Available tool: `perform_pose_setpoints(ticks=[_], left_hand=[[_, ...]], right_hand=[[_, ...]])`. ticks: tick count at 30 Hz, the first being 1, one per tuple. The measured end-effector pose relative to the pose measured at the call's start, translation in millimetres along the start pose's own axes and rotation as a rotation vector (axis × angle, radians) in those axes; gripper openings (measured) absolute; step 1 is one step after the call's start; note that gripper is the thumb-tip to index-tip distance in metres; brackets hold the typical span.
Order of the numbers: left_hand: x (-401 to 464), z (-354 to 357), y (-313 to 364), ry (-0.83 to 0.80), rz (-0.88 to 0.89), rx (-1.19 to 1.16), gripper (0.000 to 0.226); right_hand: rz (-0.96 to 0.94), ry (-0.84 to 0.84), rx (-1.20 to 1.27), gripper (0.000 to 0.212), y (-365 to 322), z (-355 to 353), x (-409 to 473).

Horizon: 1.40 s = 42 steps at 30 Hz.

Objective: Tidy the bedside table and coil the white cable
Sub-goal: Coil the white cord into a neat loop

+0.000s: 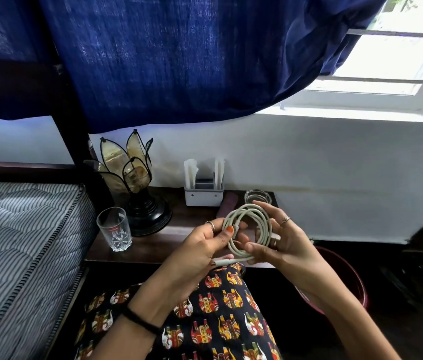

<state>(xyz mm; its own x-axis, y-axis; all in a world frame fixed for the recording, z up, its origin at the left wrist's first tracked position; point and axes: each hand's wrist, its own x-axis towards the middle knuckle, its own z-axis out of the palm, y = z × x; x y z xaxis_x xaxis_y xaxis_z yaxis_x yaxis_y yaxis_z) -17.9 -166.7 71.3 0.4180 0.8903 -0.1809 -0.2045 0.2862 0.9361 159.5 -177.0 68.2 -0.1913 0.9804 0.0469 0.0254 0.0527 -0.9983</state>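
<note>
While both hands hold it up: white cable (248, 231), in loops
Left grip (206, 245): thumb pinches the loops
Right grip (279, 241): fingers wrap the other side
Desk (153, 245): under the grips
Glass (115, 228): left of the left grip

cable: white cable (248, 231), wound in loops, held up at frame centre
left hand (206, 246): thumb pinches the coil's left side; a plug end sticks out below it
right hand (281, 244): fingers curl round the coil's right side
bench (153, 244): dark wood, behind the hands
on bench: glass (114, 228) at left, lamp (132, 178) behind it, white holder (203, 189) by the wall
bed (20, 245): striped mattress, lower left
</note>
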Motion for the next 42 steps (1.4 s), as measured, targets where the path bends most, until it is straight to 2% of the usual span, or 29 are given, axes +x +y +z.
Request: perform_pose_setpoints(ticks=[8, 12, 15, 17, 20, 22, 25, 30, 34, 37, 42], left_hand=[[0, 0, -2, -0.086, 0.002, -0.034, 0.031], [2, 6, -12, 0.003, 0.068, -0.094, 0.047], [1, 9, -21, 0.034, 0.112, -0.142, 0.037], [-2, 7, -24, -0.001, 0.108, -0.248, 0.038], [-6, 3, -27, -0.108, 0.113, -0.356, 0.061], [-8, 0, -29, -0.13, 0.108, -0.321, 0.075], [-9, -2, -31, -0.193, 0.149, -0.189, 0.07], [-6, 4, -27, -0.045, 0.179, -0.17, 0.052], [-5, 12, -27, 0.067, 0.187, -0.288, 0.048], [-5, 18, -28, 0.141, 0.177, -0.407, 0.035], [-9, 18, -27, 0.113, 0.125, -0.573, 0.029]], right_hand=[[0.0, -0.051, 0.101, 0.063, -4, 4, -5], [0.047, -0.019, 0.201, 0.06, 3, 2, -6], [0.059, 0.014, 0.249, 0.064, 8, 4, -6], [0.062, 0.029, 0.279, 0.071, 11, 4, -6], [0.062, 0.055, 0.35, 0.067, 15, 6, -6], [0.063, 0.091, 0.381, 0.06, 15, 9, -6], [0.06, 0.135, 0.382, 0.057, 14, 12, -7], [0.013, 0.192, 0.292, 0.056, 11, 20, -8], [-0.081, 0.262, 0.191, 0.057, 8, 25, -7], [-0.111, 0.305, 0.21, 0.058, 7, 30, -6], [-0.105, 0.304, 0.221, 0.058, 8, 31, -7]])
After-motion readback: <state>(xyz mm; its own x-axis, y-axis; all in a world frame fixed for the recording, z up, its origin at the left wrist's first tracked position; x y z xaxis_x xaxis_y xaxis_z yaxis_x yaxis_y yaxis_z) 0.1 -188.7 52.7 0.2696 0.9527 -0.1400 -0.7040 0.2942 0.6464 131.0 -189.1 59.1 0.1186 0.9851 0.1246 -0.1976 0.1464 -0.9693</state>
